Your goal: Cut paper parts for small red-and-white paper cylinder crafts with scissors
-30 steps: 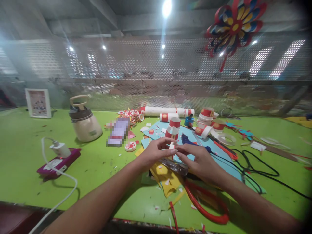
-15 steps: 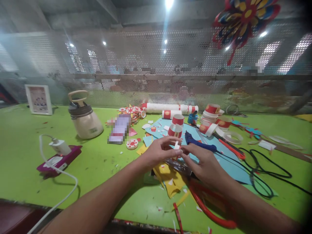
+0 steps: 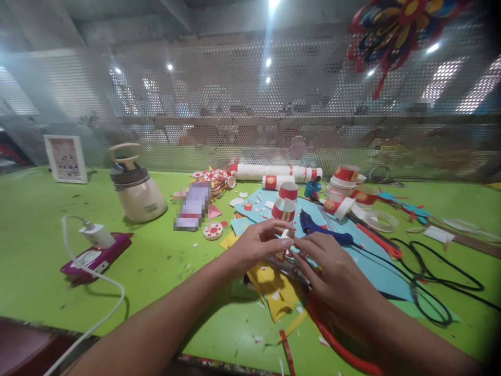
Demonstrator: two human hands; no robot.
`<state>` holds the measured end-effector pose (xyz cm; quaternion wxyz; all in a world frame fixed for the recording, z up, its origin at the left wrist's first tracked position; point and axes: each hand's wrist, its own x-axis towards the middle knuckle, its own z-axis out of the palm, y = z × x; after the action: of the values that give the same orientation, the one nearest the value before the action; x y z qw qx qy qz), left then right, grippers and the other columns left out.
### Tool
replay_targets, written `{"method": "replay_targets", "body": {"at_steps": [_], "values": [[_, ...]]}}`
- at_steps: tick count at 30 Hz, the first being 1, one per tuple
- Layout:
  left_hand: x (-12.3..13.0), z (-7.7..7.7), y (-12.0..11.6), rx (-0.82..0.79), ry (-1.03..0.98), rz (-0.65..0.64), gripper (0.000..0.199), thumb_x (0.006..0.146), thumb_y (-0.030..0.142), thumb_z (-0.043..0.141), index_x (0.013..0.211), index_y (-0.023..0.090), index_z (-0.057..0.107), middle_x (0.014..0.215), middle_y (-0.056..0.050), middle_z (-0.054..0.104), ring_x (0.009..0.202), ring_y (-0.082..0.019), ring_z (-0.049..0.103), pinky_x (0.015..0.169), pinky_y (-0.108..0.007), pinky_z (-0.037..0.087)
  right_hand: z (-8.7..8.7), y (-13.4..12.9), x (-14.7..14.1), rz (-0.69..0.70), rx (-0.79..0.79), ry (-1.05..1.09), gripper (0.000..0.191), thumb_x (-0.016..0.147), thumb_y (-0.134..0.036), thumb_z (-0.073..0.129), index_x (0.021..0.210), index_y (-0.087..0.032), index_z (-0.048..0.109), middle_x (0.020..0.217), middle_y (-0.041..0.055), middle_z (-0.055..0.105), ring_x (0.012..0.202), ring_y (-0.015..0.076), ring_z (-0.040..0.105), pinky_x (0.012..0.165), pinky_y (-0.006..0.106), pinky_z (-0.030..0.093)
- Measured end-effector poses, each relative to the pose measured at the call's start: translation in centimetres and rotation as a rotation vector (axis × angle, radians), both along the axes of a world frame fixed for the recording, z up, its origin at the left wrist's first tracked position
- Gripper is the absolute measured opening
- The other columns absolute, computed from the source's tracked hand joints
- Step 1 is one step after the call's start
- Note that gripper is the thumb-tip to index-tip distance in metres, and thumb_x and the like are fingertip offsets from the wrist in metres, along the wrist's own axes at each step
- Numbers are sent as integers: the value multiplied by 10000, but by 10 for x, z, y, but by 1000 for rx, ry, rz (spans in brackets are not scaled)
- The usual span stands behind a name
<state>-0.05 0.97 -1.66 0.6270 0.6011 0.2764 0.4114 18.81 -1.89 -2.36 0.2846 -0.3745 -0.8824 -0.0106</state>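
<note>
My left hand [image 3: 256,244] pinches a small white-and-red paper piece [image 3: 288,235] between thumb and fingers. Close to its right side is my right hand [image 3: 332,263], fingers bent and slightly apart; whether the fingertips touch the piece is hard to see. Under both hands lie large scissors with red handles [image 3: 332,337], partly covered by the right hand. Yellow paper [image 3: 276,292] and light blue sheets [image 3: 376,271] lie beneath. Just beyond the hands stand two red-and-white paper cups [image 3: 284,210], and a blue glue gun [image 3: 326,232] rests to their right.
A red utility knife [image 3: 378,239], a tape roll [image 3: 379,221] and looping black cord [image 3: 442,271] lie rightward. Stacked cups [image 3: 346,175] and a long white tube [image 3: 270,172] sit behind. Leftward are a phone [image 3: 193,206], a beige flask [image 3: 139,193] and a purple power strip [image 3: 97,257].
My right hand has shifted slightly right, its fingertips drawing a little away from the paper piece. My left hand keeps its pinch. The view has turned slightly.
</note>
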Motion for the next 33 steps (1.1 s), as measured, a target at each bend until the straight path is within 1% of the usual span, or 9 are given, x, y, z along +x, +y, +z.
{"method": "replay_targets", "body": {"at_steps": [3, 7, 16, 19, 22, 25, 28, 31, 33], "values": [[-1, -1, 0, 11, -11, -28, 275, 764, 312, 697, 1024, 226, 667, 876, -36, 600, 719, -126, 545, 702, -288, 447, 1, -2, -1, -5, -19, -2, 168, 941, -128, 456, 1030, -155, 595, 959, 112, 609, 898, 279, 503, 787, 454, 424], [-2, -3, 1, -28, -38, -71, 277, 760, 311, 706, 1021, 232, 662, 906, -24, 596, 723, -117, 552, 704, -283, 446, 0, -2, -1, 4, -20, 15, 175, 938, -126, 466, 1049, -149, 600, 936, 108, 602, 886, 276, 500, 777, 449, 425], [-1, -5, 3, -26, -9, -59, 274, 784, 363, 680, 1023, 232, 659, 938, -48, 605, 738, -133, 569, 665, -286, 463, -2, -2, 1, 3, -73, 23, 164, 932, -126, 487, 1048, -151, 601, 941, 104, 603, 904, 272, 498, 795, 445, 424], [0, -5, 3, -8, -2, -36, 283, 789, 363, 675, 1032, 220, 660, 950, -59, 610, 762, -139, 573, 685, -289, 468, -3, -1, 2, 10, -43, 50, 149, 931, -129, 493, 1018, -152, 612, 943, 105, 613, 899, 271, 508, 788, 446, 431], [1, -4, 1, -20, 7, -21, 332, 751, 338, 716, 1054, 219, 654, 967, -65, 627, 792, -155, 590, 710, -304, 475, -3, 2, 3, 3, -4, 112, 154, 927, -131, 494, 1007, -120, 626, 960, 134, 616, 896, 280, 528, 774, 455, 447], [2, -3, -1, -30, 18, -34, 429, 683, 278, 773, 1087, 211, 646, 956, -72, 650, 831, -181, 608, 744, -325, 482, -1, 4, 4, -10, -4, 167, 185, 914, -123, 502, 1025, -81, 644, 981, 169, 613, 912, 299, 546, 776, 474, 457], [3, -2, -1, -64, -37, -70, 482, 669, 221, 779, 1128, 223, 631, 1105, -101, 635, 978, -230, 600, 829, -372, 486, 1, 6, 4, -30, -14, 191, 204, 903, -116, 516, 1047, -76, 654, 983, 168, 615, 924, 296, 558, 793, 466, 461], [2, -3, -1, -93, -87, -57, 441, 714, 220, 747, 1138, 238, 629, 1112, -93, 634, 923, -207, 615, 826, -363, 494, 3, 5, 4, -48, -30, 216, 218, 900, -114, 528, 1074, -98, 658, 967, 141, 627, 915, 269, 573, 805, 432, 471], [1, -3, 1, -125, -144, -72, 407, 742, 227, 720, 1139, 240, 633, 1115, -79, 624, 908, -197, 613, 835, -369, 497, 5, 4, 5, -48, -36, 247, 214, 901, -120, 533, 1069, -102, 664, 953, 131, 633, 903, 250, 582, 809, 404, 479]]}}
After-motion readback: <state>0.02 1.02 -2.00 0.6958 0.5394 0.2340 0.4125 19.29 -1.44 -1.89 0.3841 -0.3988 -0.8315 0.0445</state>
